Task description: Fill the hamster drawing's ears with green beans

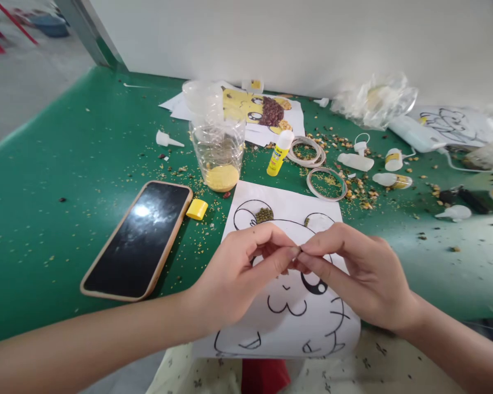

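Above a white paper with a line-drawn cartoon animal (287,339), my left hand (242,271) and my right hand (367,276) meet at the fingertips. Each pinches thumb against forefinger, and a tiny dark speck shows where they touch, too small to name. Small green beans (264,214) fill part of the drawing's left ear. A few more lie at the edge of the right ear, partly behind my right hand. The paper's lower end hangs over the table edge above my lap. My hands hide the upper face of the drawing.
On the green table (33,230) lie a phone (137,241), a yellow cap (197,209), a glue stick (280,153), a plastic cup with yellow grains (222,178) and tape rolls (326,184). Scattered seeds, small glue bottles (392,180), a seed-covered picture (271,112) and plastic bags (378,101) sit farther back.
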A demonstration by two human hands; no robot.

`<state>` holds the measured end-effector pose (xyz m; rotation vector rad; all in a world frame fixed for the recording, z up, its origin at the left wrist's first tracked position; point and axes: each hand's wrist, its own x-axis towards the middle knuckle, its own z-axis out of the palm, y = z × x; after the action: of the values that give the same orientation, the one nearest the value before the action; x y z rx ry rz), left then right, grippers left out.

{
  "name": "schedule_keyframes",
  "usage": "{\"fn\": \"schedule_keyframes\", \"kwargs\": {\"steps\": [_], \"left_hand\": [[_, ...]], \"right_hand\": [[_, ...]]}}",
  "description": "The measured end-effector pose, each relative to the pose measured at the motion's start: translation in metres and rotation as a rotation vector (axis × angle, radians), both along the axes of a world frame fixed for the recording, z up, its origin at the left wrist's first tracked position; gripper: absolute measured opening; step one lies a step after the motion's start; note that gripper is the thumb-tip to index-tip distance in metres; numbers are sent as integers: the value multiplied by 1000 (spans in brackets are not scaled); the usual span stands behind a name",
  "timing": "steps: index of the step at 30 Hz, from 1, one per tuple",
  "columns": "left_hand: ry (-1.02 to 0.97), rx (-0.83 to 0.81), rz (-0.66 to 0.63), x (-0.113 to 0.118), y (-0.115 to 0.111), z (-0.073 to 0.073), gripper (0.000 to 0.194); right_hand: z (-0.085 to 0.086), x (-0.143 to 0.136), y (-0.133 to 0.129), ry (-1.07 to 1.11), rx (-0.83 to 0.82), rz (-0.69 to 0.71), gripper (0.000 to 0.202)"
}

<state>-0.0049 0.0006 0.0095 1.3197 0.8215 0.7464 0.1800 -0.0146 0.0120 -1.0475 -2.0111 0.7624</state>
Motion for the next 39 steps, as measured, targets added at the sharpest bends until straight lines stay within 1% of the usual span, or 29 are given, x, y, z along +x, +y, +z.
{"fn": "schedule_keyframes", "kwargs": {"steps": [2,7,10,15,25,32,36,39], "left_hand": [[20,12,0,0,0,0,14],[85,15,16,-1,1,0,15],[125,34,8,-1,1,0,14],[143,41,-13,-1,0,0,13],[149,56,-16,-1,-1,0,15],[119,49,-11,0,0,0,14],[95,41,-7,-1,0,1,14],[75,30,-8,-2,0,1,13]], "right_hand": [[-1,-1,0,-8,35,1,15],[2,-2,3,-114,225,37,20],[4,-1,4,-162,271,63,23],[5,2,6,-186,291,100,26],[5,1,4,-159,278,93,25],[3,-1,5,-152,284,74,23],[5,-2,4,-156,273,50,21],[7,-3,4,-141,287,20,22]]}}
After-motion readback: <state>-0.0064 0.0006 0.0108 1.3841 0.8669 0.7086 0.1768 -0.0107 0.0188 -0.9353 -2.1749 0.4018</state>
